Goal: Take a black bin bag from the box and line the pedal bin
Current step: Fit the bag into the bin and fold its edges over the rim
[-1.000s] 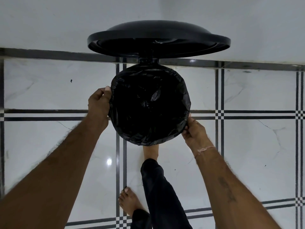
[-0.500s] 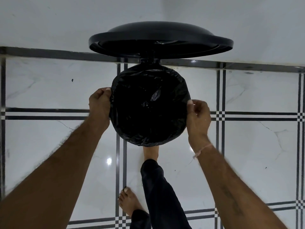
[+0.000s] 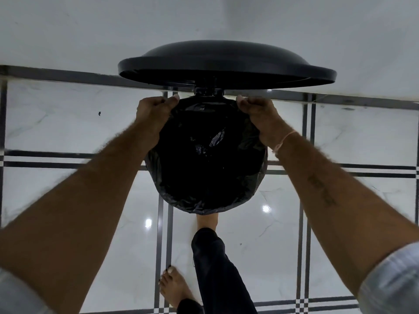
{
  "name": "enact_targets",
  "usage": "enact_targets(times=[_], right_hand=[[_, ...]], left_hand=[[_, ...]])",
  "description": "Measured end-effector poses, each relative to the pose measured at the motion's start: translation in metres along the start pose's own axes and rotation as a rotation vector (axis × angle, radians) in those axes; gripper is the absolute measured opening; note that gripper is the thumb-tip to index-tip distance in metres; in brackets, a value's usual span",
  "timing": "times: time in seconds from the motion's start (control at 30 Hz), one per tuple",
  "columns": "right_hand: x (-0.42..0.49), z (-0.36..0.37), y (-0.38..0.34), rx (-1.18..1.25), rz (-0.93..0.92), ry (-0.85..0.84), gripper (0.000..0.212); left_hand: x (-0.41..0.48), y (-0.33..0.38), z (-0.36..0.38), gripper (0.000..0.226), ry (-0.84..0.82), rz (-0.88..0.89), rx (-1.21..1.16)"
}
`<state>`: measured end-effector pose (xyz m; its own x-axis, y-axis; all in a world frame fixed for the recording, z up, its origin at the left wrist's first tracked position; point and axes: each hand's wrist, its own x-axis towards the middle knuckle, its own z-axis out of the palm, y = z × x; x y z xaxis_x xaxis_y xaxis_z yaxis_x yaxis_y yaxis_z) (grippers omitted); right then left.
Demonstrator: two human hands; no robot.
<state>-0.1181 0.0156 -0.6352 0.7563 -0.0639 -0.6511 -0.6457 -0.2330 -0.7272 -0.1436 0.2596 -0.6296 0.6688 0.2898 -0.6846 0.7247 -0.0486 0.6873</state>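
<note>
Black bin bag [image 3: 204, 155] sits inside pedal bin, folded over rim. Your left hand [image 3: 152, 109] and right hand [image 3: 256, 112] pinch bag edge near lid [image 3: 226, 62] hinge. Risk: foot slips off pedal, lid drops onto hands; hard tug tears film.

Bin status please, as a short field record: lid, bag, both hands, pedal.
lid: raised open
bag: inside the bin, edge folded over the rim
left hand: gripping bag edge at far left of rim, near the hinge
right hand: gripping bag edge at far right of rim
pedal: hidden; one foot reaches under the bin front
</note>
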Motion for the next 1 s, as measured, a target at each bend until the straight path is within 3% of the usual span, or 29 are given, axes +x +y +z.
enact_targets(times=[0.13, 0.27, 0.4, 0.57, 0.77, 0.87, 1.0], right_hand=[[0.008, -0.011, -0.014, -0.115, 0.035, -0.177, 0.030], [0.017, -0.014, -0.021, -0.237, 0.121, -0.199, 0.035], [0.017, -0.013, -0.020, -0.246, 0.121, -0.218, 0.034], [0.012, -0.017, -0.016, -0.081, 0.093, -0.220, 0.025], [-0.002, -0.021, 0.000, -0.124, 0.046, -0.084, 0.047], [-0.002, -0.021, 0.001, -0.082, 0.059, -0.095, 0.049], [-0.013, -0.030, 0.003, -0.056, 0.053, -0.070, 0.069]], left_hand=[[0.009, 0.002, -0.007, 0.026, -0.124, -0.095, -0.055], [0.012, 0.004, -0.011, 0.027, -0.183, -0.165, -0.129], [0.009, -0.004, -0.010, 0.023, -0.183, 0.014, -0.116], [-0.001, -0.012, -0.021, 0.018, -0.202, 0.126, -0.078], [-0.005, -0.020, -0.021, 0.024, -0.109, 0.048, -0.190], [-0.008, -0.026, -0.027, 0.032, -0.093, 0.022, -0.210], [-0.022, -0.040, -0.039, 0.041, -0.103, -0.047, -0.273]])
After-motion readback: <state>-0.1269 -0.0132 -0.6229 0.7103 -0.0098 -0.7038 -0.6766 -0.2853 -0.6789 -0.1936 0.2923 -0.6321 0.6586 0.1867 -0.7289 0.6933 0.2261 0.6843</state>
